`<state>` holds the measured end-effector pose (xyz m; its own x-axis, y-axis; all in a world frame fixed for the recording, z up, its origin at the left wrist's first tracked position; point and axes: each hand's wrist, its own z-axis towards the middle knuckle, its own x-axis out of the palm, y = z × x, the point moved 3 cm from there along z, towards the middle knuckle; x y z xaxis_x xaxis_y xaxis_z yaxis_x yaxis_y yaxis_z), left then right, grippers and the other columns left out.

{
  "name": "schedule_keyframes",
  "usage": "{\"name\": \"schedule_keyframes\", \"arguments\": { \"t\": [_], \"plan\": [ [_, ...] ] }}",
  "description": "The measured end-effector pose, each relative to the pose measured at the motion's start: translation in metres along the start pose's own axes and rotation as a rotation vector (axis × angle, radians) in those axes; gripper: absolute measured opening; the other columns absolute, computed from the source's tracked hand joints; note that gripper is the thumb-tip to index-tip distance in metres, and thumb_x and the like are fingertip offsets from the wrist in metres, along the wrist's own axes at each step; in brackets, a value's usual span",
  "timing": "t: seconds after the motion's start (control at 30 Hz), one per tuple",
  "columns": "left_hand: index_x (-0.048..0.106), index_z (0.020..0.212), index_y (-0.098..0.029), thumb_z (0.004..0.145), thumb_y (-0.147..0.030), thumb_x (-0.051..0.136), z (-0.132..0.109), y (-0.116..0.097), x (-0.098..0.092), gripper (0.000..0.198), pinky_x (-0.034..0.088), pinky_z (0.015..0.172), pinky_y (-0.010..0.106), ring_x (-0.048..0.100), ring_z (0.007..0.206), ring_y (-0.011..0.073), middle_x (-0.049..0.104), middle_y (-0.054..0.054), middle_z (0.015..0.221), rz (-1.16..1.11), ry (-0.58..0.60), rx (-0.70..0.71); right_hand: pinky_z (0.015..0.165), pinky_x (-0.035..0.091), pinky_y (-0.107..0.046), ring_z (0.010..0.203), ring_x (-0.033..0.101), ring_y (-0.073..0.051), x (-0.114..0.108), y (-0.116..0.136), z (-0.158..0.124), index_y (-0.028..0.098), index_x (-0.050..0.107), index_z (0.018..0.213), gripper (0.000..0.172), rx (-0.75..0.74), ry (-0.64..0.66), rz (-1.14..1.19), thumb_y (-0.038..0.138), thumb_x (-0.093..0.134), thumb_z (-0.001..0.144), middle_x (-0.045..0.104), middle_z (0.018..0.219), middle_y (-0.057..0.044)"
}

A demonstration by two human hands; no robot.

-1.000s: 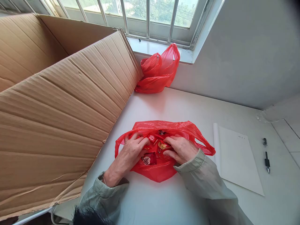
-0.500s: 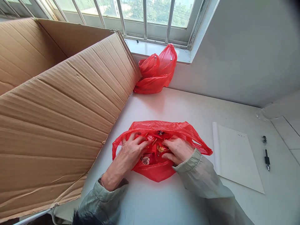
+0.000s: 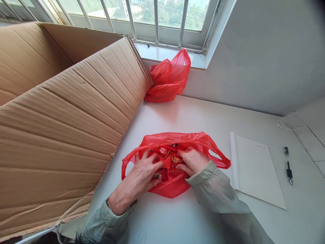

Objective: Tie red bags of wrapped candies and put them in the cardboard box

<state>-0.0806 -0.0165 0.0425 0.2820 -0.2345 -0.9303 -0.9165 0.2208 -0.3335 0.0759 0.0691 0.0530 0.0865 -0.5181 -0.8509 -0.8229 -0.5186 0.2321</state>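
Note:
A red plastic bag lies on the white table right in front of me, its mouth spread. Inside it are several small red packets with white and gold print. My left hand rests on the bag's left half, fingers spread flat over the packets. The fingers of my right hand curl into the bag's right half, pressing on a packet with a gold mark. Both sleeves are pale grey-green.
A big open cardboard box fills the left, its flap leaning over the table. A second red bag sits against the wall under the barred window. A white sheet of paper and a pen lie to the right.
Both hands have shifted slightly towards me within the bag. The left hand's fingers have spread flatter over the packets, and the bag's left handle loop has opened a little.

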Motion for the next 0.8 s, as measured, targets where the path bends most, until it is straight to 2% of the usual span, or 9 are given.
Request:
{"name": "schedule_keyframes", "arguments": {
  "t": [0.13, 0.3, 0.4, 0.5, 0.6, 0.7, 0.8],
  "plan": [
    [0.060, 0.093, -0.021, 0.082, -0.009, 0.053, 0.001, 0.003, -0.002, 0.018, 0.037, 0.084, 0.044, 0.047, 0.104, 0.0286, 0.062, 0.005, 0.099, 0.017, 0.052, -0.051, 0.075, 0.048, -0.035, 0.104, 0.062, -0.030, 0.001, -0.001, 0.002, 0.019, 0.067, 0.106, 0.027, -0.007, 0.002, 0.002, 0.031, 0.063, 0.082, 0.067, 0.104, -0.013],
    [0.059, 0.109, -0.024, 0.085, 0.002, 0.036, 0.003, 0.002, -0.002, 0.042, 0.036, 0.083, 0.046, 0.048, 0.102, 0.0291, 0.063, 0.006, 0.102, 0.100, 0.004, -0.111, 0.078, 0.048, -0.036, 0.107, 0.059, -0.030, -0.001, -0.001, 0.000, 0.017, 0.064, 0.111, 0.030, -0.054, -0.002, -0.002, 0.028, 0.060, 0.084, 0.068, 0.104, -0.012],
    [0.060, 0.109, -0.025, 0.085, 0.001, 0.036, 0.003, 0.001, 0.002, 0.043, 0.035, 0.085, 0.050, 0.050, 0.101, 0.0291, 0.064, 0.007, 0.099, 0.124, -0.009, -0.097, 0.083, 0.048, -0.036, 0.110, 0.056, -0.028, -0.005, 0.002, -0.003, 0.014, 0.064, 0.112, 0.028, -0.109, 0.003, -0.010, 0.024, 0.056, 0.087, 0.068, 0.106, -0.011],
    [0.057, 0.119, -0.023, 0.087, -0.002, 0.039, 0.005, 0.004, 0.007, 0.042, 0.034, 0.089, 0.056, 0.051, 0.103, 0.0309, 0.065, 0.009, 0.104, 0.159, -0.078, -0.105, 0.091, 0.045, -0.035, 0.111, 0.055, -0.026, -0.007, 0.008, -0.005, 0.013, 0.063, 0.113, 0.027, -0.176, 0.004, -0.010, 0.021, 0.054, 0.088, 0.068, 0.107, -0.009],
    [0.053, 0.126, -0.019, 0.087, -0.003, 0.040, 0.006, 0.009, 0.011, 0.045, 0.036, 0.089, 0.059, 0.051, 0.105, 0.0320, 0.063, 0.012, 0.111, 0.181, -0.143, -0.111, 0.091, 0.044, -0.034, 0.108, 0.055, -0.025, -0.006, 0.013, -0.007, 0.014, 0.062, 0.115, 0.028, -0.267, -0.002, 0.011, 0.021, 0.055, 0.089, 0.068, 0.106, -0.008],
    [0.052, 0.128, -0.021, 0.089, -0.006, 0.042, 0.003, 0.010, 0.008, 0.043, 0.040, 0.090, 0.054, 0.048, 0.109, 0.0300, 0.059, 0.011, 0.117, 0.109, -0.216, -0.041, 0.087, 0.046, -0.034, 0.108, 0.055, -0.025, -0.004, 0.016, -0.008, 0.014, 0.060, 0.116, 0.029, -0.296, -0.001, 0.061, 0.024, 0.055, 0.090, 0.067, 0.106, -0.009],
    [0.050, 0.129, -0.023, 0.094, -0.011, 0.040, -0.004, 0.007, -0.002, 0.039, 0.044, 0.092, 0.043, 0.044, 0.113, 0.0255, 0.057, 0.008, 0.118, -0.053, -0.259, 0.024, 0.080, 0.048, -0.035, 0.102, 0.060, -0.026, -0.006, 0.014, -0.009, 0.014, 0.058, 0.118, 0.032, -0.181, -0.003, 0.079, 0.028, 0.056, 0.089, 0.065, 0.108, -0.011]
  ]
}}
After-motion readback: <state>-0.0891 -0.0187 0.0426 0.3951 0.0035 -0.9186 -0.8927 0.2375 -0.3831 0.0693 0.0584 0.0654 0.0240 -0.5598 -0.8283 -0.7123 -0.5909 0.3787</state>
